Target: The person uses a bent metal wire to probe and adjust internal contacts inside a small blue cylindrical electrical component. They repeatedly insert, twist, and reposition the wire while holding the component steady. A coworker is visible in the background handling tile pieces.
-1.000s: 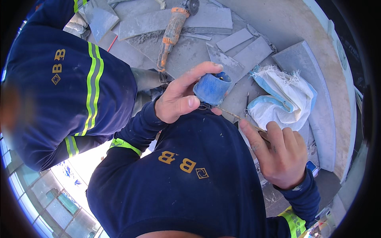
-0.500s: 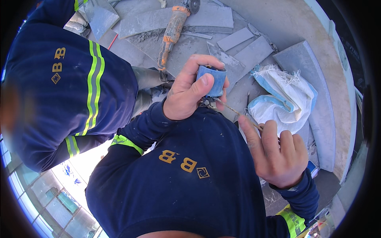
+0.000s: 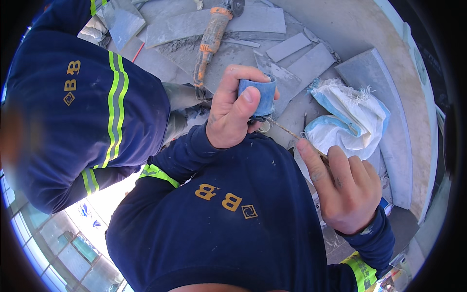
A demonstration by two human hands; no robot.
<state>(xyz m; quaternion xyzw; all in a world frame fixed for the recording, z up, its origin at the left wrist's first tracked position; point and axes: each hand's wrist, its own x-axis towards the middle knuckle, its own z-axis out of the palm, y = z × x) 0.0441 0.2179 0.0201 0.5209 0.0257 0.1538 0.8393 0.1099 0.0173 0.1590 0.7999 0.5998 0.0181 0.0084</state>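
Note:
In front of my chest, my left hand [image 3: 228, 109] is closed around a blue cylindrical plug [image 3: 263, 97], thumb on its near side and forefinger over its rim. The plug's round open mouth faces up, and a dark part sticks out below it. My right hand [image 3: 348, 192] is closed on a thin, straight metal rod [image 3: 286, 130] like a screwdriver shaft. Its forefinger lies stretched along the rod. The rod's far end reaches the dark part under the plug; whether it touches cannot be made out. My fingers hide the rod's rear end.
A dusty orange angle grinder [image 3: 212, 36] lies on grey stone slabs [image 3: 258, 20] ahead. To the right are a crumpled white and blue woven sack [image 3: 348, 119], a long slab [image 3: 384, 107] and a curved wall [image 3: 360, 29]. A co-worker [image 3: 87, 121] bends close by on my left.
The plug has moved slightly left and turned a little in my left hand. My right hand has drifted slightly right, still holding the rod.

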